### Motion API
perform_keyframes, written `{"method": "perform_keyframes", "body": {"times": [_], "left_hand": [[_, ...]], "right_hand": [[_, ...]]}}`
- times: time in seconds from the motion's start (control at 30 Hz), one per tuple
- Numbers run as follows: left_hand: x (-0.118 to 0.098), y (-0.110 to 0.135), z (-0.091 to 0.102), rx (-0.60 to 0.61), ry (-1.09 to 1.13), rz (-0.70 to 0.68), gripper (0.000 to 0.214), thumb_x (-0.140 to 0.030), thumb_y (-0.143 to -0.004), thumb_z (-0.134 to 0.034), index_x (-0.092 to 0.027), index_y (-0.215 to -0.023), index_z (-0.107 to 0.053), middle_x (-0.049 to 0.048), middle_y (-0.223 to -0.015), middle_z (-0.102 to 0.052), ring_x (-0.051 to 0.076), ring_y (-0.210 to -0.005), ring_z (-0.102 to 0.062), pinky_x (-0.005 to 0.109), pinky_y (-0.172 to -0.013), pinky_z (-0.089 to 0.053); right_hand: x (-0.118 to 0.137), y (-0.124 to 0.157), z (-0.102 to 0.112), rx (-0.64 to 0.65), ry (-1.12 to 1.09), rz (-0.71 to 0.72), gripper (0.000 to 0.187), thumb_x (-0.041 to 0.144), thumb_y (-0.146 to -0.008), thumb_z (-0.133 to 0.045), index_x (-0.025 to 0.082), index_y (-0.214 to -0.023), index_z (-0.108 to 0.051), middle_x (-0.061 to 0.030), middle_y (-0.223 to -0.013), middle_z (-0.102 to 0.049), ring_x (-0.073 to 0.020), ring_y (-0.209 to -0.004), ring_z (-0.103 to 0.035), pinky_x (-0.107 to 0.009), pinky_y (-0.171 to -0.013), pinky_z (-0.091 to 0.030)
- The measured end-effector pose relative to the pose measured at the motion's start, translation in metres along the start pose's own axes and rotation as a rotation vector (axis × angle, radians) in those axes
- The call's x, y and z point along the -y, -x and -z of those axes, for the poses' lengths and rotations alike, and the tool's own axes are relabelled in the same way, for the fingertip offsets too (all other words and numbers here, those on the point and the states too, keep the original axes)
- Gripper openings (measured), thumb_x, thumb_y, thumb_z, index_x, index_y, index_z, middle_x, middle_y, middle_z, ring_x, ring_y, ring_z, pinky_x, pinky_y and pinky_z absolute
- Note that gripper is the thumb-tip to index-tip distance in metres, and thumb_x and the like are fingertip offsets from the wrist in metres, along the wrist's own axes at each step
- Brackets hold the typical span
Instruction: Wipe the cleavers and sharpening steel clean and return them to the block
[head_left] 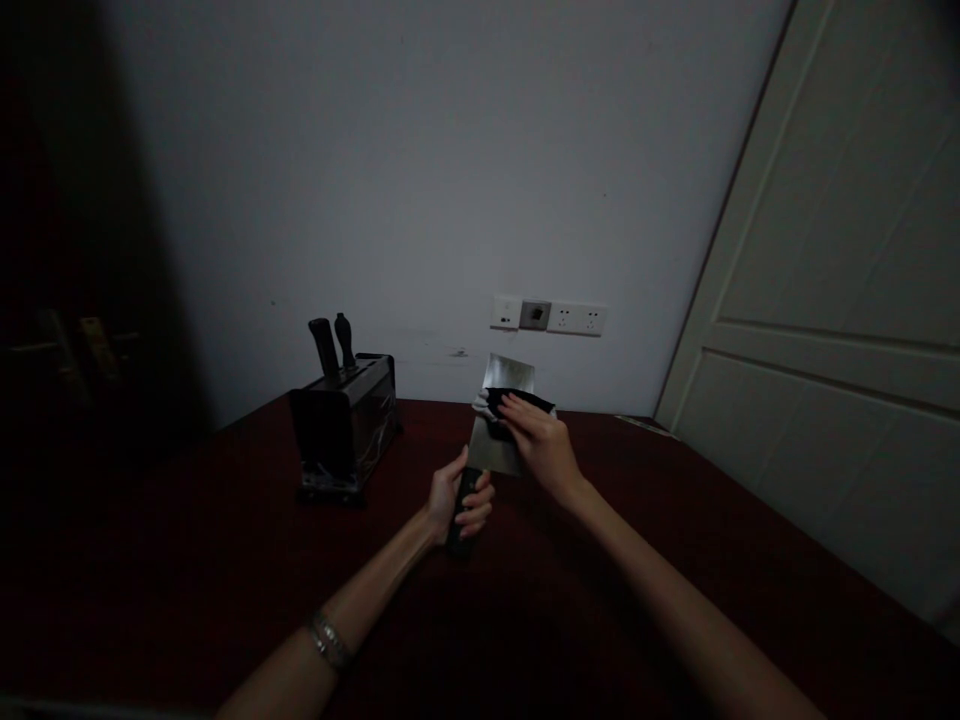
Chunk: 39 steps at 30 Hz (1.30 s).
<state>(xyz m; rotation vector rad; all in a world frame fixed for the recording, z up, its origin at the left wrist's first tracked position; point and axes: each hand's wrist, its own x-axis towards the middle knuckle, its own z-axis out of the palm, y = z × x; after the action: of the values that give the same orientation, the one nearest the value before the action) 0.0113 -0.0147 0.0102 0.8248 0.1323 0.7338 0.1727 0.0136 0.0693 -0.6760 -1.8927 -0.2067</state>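
Observation:
My left hand (459, 502) is closed round the dark handle of a broad steel cleaver (504, 376), which stands blade up above the dark red table (187, 560). My right hand (541, 443) presses a dark cloth with a white edge (496, 403) flat against the middle of the blade. The fingers of that hand lie on the cloth and hold it to the steel. A thin bracelet sits on my left wrist.
A dark knife block (345, 428) with two black handles sticking out stands on the table to the left of the cleaver. A socket strip (549, 317) is on the white wall behind. A pale door (840, 300) closes off the right side. The left of the room is in deep shadow.

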Motion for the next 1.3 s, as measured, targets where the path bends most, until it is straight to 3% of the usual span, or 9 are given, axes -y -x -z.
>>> {"method": "perform_keyframes", "body": {"times": [0.27, 0.53, 0.77, 1.0, 1.17, 1.3], "left_hand": [[0.005, -0.003, 0.010, -0.058, 0.016, -0.030, 0.041, -0.049, -0.081, -0.037, -0.015, -0.060, -0.044, -0.0058, -0.042, -0.032, 0.005, -0.026, -0.021, 0.018, -0.023, -0.028], [0.001, -0.001, 0.004, 0.023, 0.013, 0.018, 0.049, -0.058, -0.083, -0.032, -0.016, -0.062, -0.043, -0.0063, -0.042, -0.031, 0.005, -0.026, -0.021, 0.017, -0.023, -0.027], [-0.003, 0.002, 0.006, 0.007, 0.033, -0.066, 0.040, -0.049, -0.084, -0.036, -0.016, -0.061, -0.042, -0.0066, -0.042, -0.030, 0.005, -0.026, -0.019, 0.017, -0.024, -0.027], [-0.006, 0.002, 0.002, 0.020, 0.025, -0.032, 0.045, -0.054, -0.085, -0.032, -0.017, -0.060, -0.038, -0.0069, -0.042, -0.028, 0.005, -0.026, -0.018, 0.017, -0.023, -0.025], [-0.006, 0.003, 0.005, -0.003, 0.029, -0.059, 0.047, -0.055, -0.085, -0.031, -0.016, -0.061, -0.041, -0.0068, -0.042, -0.028, 0.005, -0.026, -0.018, 0.017, -0.023, -0.026], [-0.007, 0.003, 0.005, 0.018, 0.026, -0.057, 0.047, -0.055, -0.085, -0.030, -0.016, -0.061, -0.040, -0.0069, -0.042, -0.028, 0.005, -0.026, -0.017, 0.017, -0.023, -0.026]], "right_hand": [[0.025, 0.031, -0.012, 0.179, -0.046, 0.157, 0.029, 0.009, -0.084, -0.048, 0.014, -0.108, -0.063, -0.0111, -0.114, -0.062, -0.0194, -0.113, -0.053, -0.038, -0.095, -0.046], [0.003, 0.004, 0.001, 0.118, 0.009, 0.080, 0.030, 0.011, -0.083, -0.051, 0.021, -0.109, -0.063, -0.0080, -0.114, -0.062, -0.0204, -0.112, -0.053, -0.042, -0.096, -0.045], [0.019, 0.032, 0.004, 0.252, -0.067, 0.146, 0.034, 0.010, -0.085, -0.045, 0.020, -0.114, -0.059, -0.0089, -0.120, -0.059, -0.0193, -0.117, -0.049, -0.044, -0.096, -0.044], [-0.005, 0.022, 0.017, 0.138, 0.019, 0.029, 0.031, 0.011, -0.083, -0.050, 0.020, -0.109, -0.063, -0.0087, -0.114, -0.062, -0.0212, -0.113, -0.053, -0.043, -0.096, -0.045], [0.009, 0.034, 0.007, 0.256, -0.050, 0.148, 0.035, 0.007, -0.084, -0.044, 0.017, -0.115, -0.059, -0.0097, -0.121, -0.058, -0.0195, -0.118, -0.048, -0.042, -0.098, -0.043], [0.006, 0.040, 0.008, 0.228, -0.053, 0.151, 0.036, 0.008, -0.085, -0.044, 0.019, -0.117, -0.058, -0.0094, -0.122, -0.057, -0.0191, -0.118, -0.048, -0.042, -0.097, -0.043]]}}
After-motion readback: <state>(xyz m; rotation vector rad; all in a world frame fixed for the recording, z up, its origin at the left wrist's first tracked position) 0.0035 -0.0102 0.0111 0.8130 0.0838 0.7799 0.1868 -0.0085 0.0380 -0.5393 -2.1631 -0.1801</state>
